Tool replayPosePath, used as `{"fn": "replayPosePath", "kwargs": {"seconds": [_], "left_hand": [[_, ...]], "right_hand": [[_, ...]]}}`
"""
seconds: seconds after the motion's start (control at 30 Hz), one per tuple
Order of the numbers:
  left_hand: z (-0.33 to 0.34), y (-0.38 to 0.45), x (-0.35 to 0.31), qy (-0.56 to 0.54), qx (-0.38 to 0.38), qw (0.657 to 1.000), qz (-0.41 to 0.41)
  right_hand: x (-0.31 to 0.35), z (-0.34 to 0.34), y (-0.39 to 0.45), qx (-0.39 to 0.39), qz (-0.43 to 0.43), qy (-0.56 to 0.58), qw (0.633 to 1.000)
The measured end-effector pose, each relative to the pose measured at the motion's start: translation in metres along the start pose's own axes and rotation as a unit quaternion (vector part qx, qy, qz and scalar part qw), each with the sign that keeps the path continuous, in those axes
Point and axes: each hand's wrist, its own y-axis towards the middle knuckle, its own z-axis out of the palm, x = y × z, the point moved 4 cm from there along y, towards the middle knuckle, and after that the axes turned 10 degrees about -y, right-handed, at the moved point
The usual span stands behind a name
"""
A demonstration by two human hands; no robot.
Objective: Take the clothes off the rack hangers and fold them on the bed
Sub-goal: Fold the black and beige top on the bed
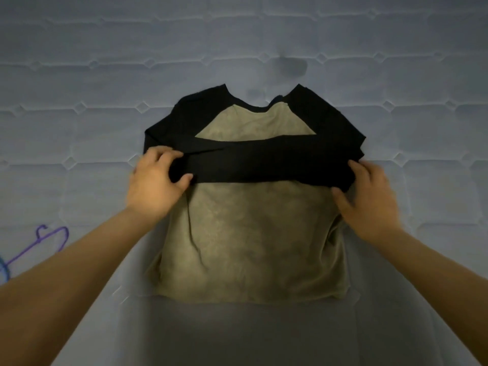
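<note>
Now the shirt (245,228) lies flat on the bed (105,75), olive body with black sleeves, and both sleeves (264,161) are folded across the chest in one dark band that runs from my left fingers to my right fingers. My left hand (155,183) is closed on the left end of this band: the thumb is on top of the cloth and the other fingers curl over its edge, so it is gripping the sleeve. My right hand (369,196) is at the right end; the fingers go under or around the folded edge, and I judge it pinches the cloth, but the fingertips are hidden so the hold is not fully clear. Below my fingers the body of the shirt is smooth until the hem, with one long crease just under the left thumb. A purple hanger (39,244) lies on the bed well apart, outside my left forearm. I think the next step is to fold the shirt in half. The risk is that the crossed sleeves slide out when I lift, because they only lie loose on each other. If one hand pulls more than the other, the band goes crooked and the crease is folded in.
</note>
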Motion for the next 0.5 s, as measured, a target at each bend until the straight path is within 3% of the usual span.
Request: {"fn": "replayPosePath", "kwargs": {"seconds": [0.07,0.17,0.27,0.4,0.5], "left_hand": [[-0.009,-0.026,0.01,-0.044,-0.066,0.996,-0.038],[0.005,-0.071,0.037,-0.159,-0.034,0.962,-0.221],[0.024,-0.102,0.058,-0.263,0.006,0.909,-0.324],[0.036,-0.12,0.063,-0.245,0.05,0.913,-0.321],[0.034,-0.125,0.063,-0.2,0.012,0.919,-0.339]], "right_hand": [[-0.015,0.011,-0.014,0.028,0.101,0.089,0.99],[-0.028,0.036,-0.039,0.144,0.179,0.177,0.957],[-0.022,0.045,-0.063,0.204,0.198,0.26,0.923],[-0.016,0.056,-0.084,0.216,0.183,0.261,0.923],[-0.019,0.057,-0.093,0.176,0.197,0.261,0.928]]}}
